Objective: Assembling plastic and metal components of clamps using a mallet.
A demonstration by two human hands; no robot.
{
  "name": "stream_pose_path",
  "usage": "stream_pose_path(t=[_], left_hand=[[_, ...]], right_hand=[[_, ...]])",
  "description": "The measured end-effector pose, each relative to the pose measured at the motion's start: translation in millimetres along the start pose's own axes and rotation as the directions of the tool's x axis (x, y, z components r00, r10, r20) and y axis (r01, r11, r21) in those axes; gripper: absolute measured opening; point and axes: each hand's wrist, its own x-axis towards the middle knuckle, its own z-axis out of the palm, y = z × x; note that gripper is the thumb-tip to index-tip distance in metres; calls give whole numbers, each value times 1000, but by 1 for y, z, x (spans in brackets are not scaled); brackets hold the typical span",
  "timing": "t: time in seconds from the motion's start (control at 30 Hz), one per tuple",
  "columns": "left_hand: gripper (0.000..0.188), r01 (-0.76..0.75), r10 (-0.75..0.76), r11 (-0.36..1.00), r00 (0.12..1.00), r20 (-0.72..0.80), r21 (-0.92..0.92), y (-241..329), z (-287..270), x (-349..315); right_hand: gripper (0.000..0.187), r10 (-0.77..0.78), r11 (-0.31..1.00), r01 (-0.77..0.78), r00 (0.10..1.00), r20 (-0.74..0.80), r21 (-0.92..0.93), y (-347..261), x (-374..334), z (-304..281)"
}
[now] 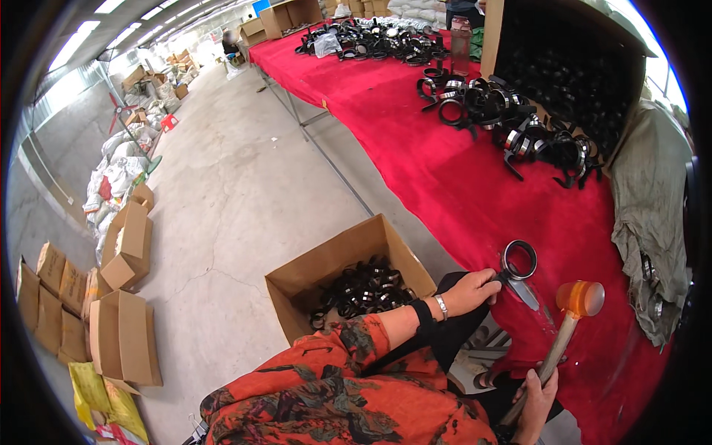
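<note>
While the long, red-draped table (pixel 475 193) runs ahead on my right, a large cardboard box (pixel 492 33) stands open on it, crowded with dark pieces, and black rings with silvery bands (pixel 486 104) are heaped in front. A smaller open carton (pixel 326 259) sits by my left arm, holding more such rings. Near the table's edge, my right hand (pixel 535 400) wraps around the wooden handle of an orange-headed mallet (pixel 558 347), its head uppermost. My left hand (pixel 469 291) pinches a single black ring (pixel 510 275) low on its rim, at the table's edge, left of the mallet's head. Just below that ring shows a narrow grey strip (pixel 525 295); whether they join, I cannot tell.
</note>
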Motion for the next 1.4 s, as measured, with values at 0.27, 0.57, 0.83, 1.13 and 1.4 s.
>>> stream_pose_path(t=[0.27,0.57,0.83,1.13,1.4], left_hand=[[24,25,-24,999,999,-37,33,10,9,-3],[24,-1,6,998,996,90,-56,-10,22,-3],[28,28,-29,990,1000,1,136,11,4,-7],[26,-7,10,999,998,59,-54,-4,13,-3],[27,-22,23,999,999,30,-37,-3,16,-6]], right_hand=[[35,-17,1000,18,999,-39,21,-6,0,4],[33,-58,996,61,997,54,-60,-31,-16,-1],[26,-17,997,29,989,146,-76,-57,-4,31],[29,-138,972,140,990,28,-191,-67,-18,24],[30,-38,948,48,999,37,-316,-74,-16,22]])
